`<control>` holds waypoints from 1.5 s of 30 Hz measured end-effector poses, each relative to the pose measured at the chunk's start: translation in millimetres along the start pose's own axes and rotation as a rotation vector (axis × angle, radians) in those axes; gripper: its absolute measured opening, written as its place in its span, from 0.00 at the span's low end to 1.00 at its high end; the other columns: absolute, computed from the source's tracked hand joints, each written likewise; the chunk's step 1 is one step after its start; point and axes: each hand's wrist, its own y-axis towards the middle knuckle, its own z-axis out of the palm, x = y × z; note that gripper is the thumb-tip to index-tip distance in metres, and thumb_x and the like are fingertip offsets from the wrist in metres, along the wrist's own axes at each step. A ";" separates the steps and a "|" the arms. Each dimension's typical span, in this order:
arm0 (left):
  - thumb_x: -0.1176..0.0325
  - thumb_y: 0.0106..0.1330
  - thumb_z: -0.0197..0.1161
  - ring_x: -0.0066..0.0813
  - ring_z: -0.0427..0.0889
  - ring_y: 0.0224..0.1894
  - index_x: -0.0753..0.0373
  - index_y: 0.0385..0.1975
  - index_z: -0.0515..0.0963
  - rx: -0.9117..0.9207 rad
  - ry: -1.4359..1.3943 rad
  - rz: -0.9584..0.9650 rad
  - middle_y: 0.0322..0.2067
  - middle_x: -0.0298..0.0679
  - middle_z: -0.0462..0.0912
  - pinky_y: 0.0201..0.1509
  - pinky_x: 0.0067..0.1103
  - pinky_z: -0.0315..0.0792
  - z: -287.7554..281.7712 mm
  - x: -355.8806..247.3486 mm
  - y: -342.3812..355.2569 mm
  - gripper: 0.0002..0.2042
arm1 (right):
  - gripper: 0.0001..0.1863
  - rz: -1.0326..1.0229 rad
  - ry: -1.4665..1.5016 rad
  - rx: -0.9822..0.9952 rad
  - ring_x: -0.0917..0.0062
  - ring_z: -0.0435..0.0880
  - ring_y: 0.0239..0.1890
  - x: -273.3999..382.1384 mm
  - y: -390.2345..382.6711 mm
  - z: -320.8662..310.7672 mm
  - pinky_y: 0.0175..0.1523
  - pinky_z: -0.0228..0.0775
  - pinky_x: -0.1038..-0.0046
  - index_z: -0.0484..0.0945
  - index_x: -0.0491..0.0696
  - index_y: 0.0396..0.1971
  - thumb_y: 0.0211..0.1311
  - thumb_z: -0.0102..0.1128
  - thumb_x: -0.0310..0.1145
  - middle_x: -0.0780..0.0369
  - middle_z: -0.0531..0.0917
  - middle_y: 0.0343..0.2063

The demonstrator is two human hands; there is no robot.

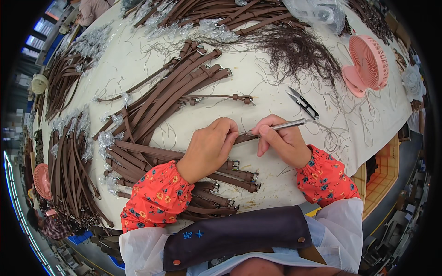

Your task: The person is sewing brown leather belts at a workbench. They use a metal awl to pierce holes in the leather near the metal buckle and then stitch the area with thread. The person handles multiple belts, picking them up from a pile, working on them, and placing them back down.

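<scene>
My left hand (209, 146) is closed on the end of a brown leather strap (242, 138), fingers and thumb pinching it. My right hand (284, 141) grips a slim silver pen-shaped tool (293, 124), whose tip points left toward the strap; its exact kind does not show. The hands are close together above the white table. Under and beside my left wrist lie several more brown straps with metal buckles (244, 175), partly wrapped in clear plastic. Beyond my right hand, a pair of black-handled thread snips (302, 103) rests on the tabletop.
A heap of loose dark threads (301, 53) lies ahead, near a pink desk fan (368, 62) at right. Piles of brown straps (212, 14) cover the far side, with another bundle (69, 165) at left. A yellow crate (382, 177) stands beside the table. Another person (92, 11) is at far left.
</scene>
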 end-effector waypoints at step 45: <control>0.71 0.60 0.69 0.45 0.83 0.45 0.62 0.47 0.79 -0.131 0.794 -0.154 0.42 0.42 0.83 0.44 0.34 0.77 -83.4 41.1 -23.9 0.15 | 0.09 -0.307 -0.337 0.150 0.72 0.88 0.33 3.2 -2.7 6.0 0.40 0.79 0.73 0.77 0.46 0.49 0.76 0.53 0.30 0.60 0.85 0.31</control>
